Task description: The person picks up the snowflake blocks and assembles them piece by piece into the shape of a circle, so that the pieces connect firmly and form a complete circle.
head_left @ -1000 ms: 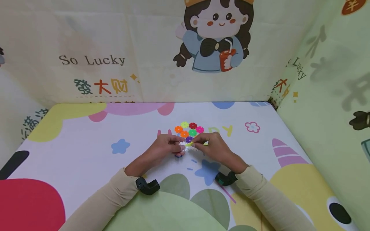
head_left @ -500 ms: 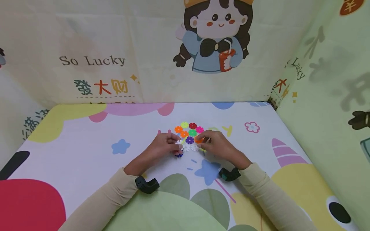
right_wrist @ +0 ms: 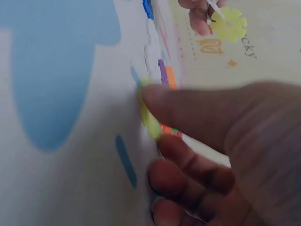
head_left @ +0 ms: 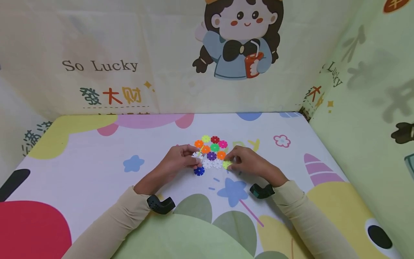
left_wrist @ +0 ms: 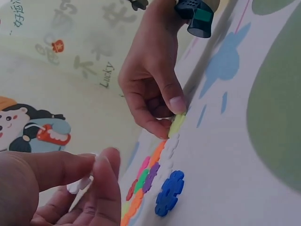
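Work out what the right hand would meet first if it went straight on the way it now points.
Probably the nearest white disc, just beyond the yellow disc that the right hand pinches. The nearest orange disc lies close to that line too, and depth is hard to judge.

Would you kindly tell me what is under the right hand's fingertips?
A yellow-green disc is there, pinched by the right hand. The parts of it that the grip covers are hidden, and whatever lies directly beneath it cannot be seen.
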### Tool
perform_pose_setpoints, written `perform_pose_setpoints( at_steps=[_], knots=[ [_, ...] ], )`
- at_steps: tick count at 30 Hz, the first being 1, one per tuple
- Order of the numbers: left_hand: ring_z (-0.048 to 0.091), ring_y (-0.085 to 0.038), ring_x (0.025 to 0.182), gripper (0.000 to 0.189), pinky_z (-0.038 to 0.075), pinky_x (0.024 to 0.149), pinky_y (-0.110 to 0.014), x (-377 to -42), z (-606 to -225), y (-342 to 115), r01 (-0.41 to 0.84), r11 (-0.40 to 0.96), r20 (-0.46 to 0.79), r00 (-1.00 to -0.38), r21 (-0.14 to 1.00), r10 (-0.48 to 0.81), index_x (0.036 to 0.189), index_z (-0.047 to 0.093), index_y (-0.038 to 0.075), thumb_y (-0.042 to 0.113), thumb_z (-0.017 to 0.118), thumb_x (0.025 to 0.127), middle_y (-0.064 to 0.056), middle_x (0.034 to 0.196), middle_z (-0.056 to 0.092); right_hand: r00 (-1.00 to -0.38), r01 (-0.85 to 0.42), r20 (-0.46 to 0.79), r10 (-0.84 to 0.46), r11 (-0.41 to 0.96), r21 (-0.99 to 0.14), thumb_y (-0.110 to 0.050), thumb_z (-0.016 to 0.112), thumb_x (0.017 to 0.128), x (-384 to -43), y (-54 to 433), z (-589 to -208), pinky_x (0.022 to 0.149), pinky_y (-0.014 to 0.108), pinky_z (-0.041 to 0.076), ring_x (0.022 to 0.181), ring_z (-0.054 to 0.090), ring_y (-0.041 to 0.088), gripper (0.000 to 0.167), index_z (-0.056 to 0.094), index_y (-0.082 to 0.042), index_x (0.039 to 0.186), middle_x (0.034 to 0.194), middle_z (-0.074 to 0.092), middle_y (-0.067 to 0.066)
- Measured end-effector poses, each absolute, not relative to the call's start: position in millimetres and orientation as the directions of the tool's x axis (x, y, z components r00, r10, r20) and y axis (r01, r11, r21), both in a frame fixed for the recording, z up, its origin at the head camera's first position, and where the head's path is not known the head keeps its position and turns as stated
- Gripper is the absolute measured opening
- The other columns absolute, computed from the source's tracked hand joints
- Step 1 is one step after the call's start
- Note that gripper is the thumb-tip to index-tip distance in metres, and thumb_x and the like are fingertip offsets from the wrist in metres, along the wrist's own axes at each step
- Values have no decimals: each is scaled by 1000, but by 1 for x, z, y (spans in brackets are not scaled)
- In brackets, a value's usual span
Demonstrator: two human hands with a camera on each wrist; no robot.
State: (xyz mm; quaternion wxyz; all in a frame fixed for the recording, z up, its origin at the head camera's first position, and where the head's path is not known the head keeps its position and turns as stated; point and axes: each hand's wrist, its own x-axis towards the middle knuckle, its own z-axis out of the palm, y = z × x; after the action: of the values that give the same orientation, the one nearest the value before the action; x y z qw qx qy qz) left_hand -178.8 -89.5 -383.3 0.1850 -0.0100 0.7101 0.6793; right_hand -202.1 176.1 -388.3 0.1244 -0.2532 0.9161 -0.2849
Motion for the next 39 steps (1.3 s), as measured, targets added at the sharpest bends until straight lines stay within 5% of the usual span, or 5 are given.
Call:
perform_pose_setpoints(
  at_steps=[8, 21, 32, 39],
  knots=[
    [70, -23, 78, 53, 56, 76, -30, -179, -385, -86, -287, 74, -296, -925, 955, 240, 137, 53, 4, -4, 68, 87, -20, 124, 55, -830, -389, -102, -548, 701, -598, -12, 80, 81, -200, 176, -388, 67, 28, 48, 76, 51, 17, 25, 68, -7, 103, 93, 58, 1],
    [71, -21, 78, 48, 54, 81, -31, -177, -388, -88, -292, 41, -285, -878, 956, 384, 133, 54, -6, 10, 70, 90, -17, 117, 63, -842, -354, -90, -532, 671, -651, -8, 76, 85, -198, 171, -387, 64, 27, 50, 71, 54, 16, 18, 65, -8, 99, 76, 58, 0],
    [68, -22, 73, 46, 55, 77, -30, -174, -387, -85, -201, 139, -242, -871, 970, 428, 130, 58, -6, 11, 71, 89, -14, 106, 68, -885, -350, -14, -466, 684, -640, -4, 69, 89, -197, 167, -385, 75, 28, 53, 84, 59, 18, 23, 72, -6, 113, 100, 68, 3],
    [69, -25, 79, 46, 53, 80, -31, -171, -390, -83, -174, 252, -276, -842, 952, 463, 128, 63, 2, 17, 75, 86, -9, 98, 71, -884, -349, 5, -468, 651, -674, -6, 71, 89, -196, 164, -385, 74, 27, 54, 81, 64, 15, 17, 72, -7, 106, 96, 70, 1]
  ],
)
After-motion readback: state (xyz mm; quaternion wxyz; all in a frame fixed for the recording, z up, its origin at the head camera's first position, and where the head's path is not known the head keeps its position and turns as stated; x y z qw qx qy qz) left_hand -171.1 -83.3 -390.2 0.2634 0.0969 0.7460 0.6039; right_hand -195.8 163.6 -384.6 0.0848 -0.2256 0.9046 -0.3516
